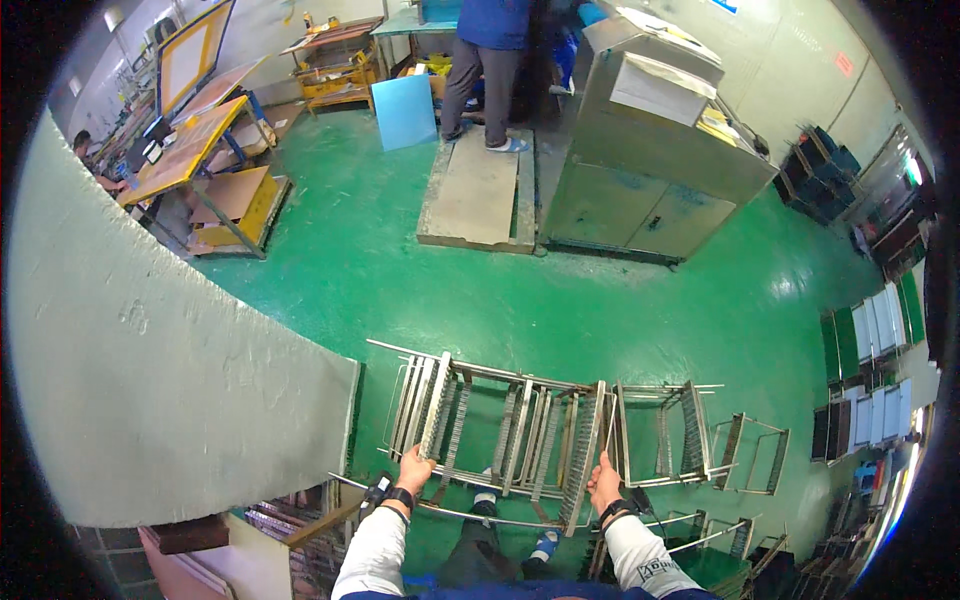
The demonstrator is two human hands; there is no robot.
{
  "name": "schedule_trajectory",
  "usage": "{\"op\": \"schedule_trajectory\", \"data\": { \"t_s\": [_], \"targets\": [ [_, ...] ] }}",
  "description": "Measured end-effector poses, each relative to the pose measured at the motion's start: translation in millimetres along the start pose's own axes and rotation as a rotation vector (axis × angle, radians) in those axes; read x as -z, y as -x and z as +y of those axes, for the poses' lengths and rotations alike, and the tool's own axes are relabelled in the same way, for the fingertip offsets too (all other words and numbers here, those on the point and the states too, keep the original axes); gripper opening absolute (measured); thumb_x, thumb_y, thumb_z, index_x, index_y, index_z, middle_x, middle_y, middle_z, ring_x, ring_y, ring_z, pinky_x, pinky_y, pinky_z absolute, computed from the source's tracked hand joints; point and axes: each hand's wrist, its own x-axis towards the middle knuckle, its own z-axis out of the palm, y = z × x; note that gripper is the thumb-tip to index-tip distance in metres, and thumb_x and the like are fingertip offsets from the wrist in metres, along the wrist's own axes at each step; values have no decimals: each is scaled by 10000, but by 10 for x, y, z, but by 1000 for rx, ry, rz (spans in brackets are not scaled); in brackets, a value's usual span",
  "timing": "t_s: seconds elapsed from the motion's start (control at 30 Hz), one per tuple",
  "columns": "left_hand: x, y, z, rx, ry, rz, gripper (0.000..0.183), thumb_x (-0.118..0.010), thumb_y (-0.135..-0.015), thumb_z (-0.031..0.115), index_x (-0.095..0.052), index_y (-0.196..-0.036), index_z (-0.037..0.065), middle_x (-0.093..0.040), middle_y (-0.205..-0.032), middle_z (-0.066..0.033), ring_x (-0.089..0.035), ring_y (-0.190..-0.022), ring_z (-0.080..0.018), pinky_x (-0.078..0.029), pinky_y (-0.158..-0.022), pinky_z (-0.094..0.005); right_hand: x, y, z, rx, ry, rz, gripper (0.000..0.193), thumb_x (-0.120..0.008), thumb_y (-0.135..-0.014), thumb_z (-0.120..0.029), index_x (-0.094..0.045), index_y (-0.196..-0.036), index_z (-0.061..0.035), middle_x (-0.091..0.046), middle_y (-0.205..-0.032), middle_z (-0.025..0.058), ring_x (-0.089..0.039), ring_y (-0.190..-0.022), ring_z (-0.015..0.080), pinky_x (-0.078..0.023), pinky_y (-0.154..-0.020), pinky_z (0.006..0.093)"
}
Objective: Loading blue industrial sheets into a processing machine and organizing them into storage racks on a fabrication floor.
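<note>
A metal rack (583,460) with slotted side plates and long rods stands low in front of me. My left hand (413,472) is closed on its near side, toward the left end, by a slotted upright plate (436,410). At the right end, my right hand (604,484) has its fingers curled against the rack's edge, thumb pointing up. The exact grip of its fingers is partly hidden. Several slotted crossbars (514,430) sit between the two hands. Both wrists wear dark bands, and white sleeves cover my forearms.
Right of my rack stand another metal rack (692,430) and a smaller frame (778,460). A large grey pillar (190,350) fills the left. Ahead, a person (490,70) stands on a low platform (475,200) beside a grey cabinet (640,200). Stacked panels (880,325) line the right side.
</note>
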Motion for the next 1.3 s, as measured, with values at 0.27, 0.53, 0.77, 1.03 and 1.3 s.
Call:
{"op": "schedule_trajectory", "data": {
  "t_s": [0.27,0.53,0.77,1.03,1.3],
  "targets": [
    [31,-689,-36,25,-39,-5,487,-680,-666,104,-601,-1118,-59,-676,-978,-217,-655,-913,-314,-497,-828,-359,-297,-636,18,-12,-19,58,562,-541,-877,-589,-407,-557,-146,-371,-494,-9,-393,-441,163,-290,-407,296],
    [73,-1140,-308,153,-326,-29,502,-681,-708,161,-579,-1166,-18,-658,-1065,-203,-619,-1020,-345,-472,-897,-405,-388,-894,119,12,51,-6,550,-518,-886,-594,-618,-998,-64,-623,-909,63,-554,-820,186,-410,-778,388],
    [-204,-1012,-512,111,-277,-48,290,-611,-771,167,-696,-1024,54,-682,-1017,-169,-646,-972,-306,-500,-882,-358,-474,-585,35,-85,390,-255,567,-588,-876,-515,-569,-1224,-68,-596,-1210,79,-513,-1092,196,-388,-861,375],
    [-679,-414,-369,20,-254,-252,257,-639,-769,175,-701,-994,69,-696,-958,-135,-655,-908,-289,-509,-817,-359,-215,-291,570,110,482,-269,233,-695,-835,-269,-657,-834,-39,-650,-747,48,-588,-681,138,-474,-650,297],
    [-799,160,-249,-331,-545,-498,133,-563,-815,141,-677,-831,74,-682,-839,-93,-651,-776,-267,-505,-679,-405,809,78,1289,1109,1566,-184,322,-508,-894,-315,-649,-788,-46,-641,-855,175,-605,-825,342,-469,-752,462]
  ]
}}
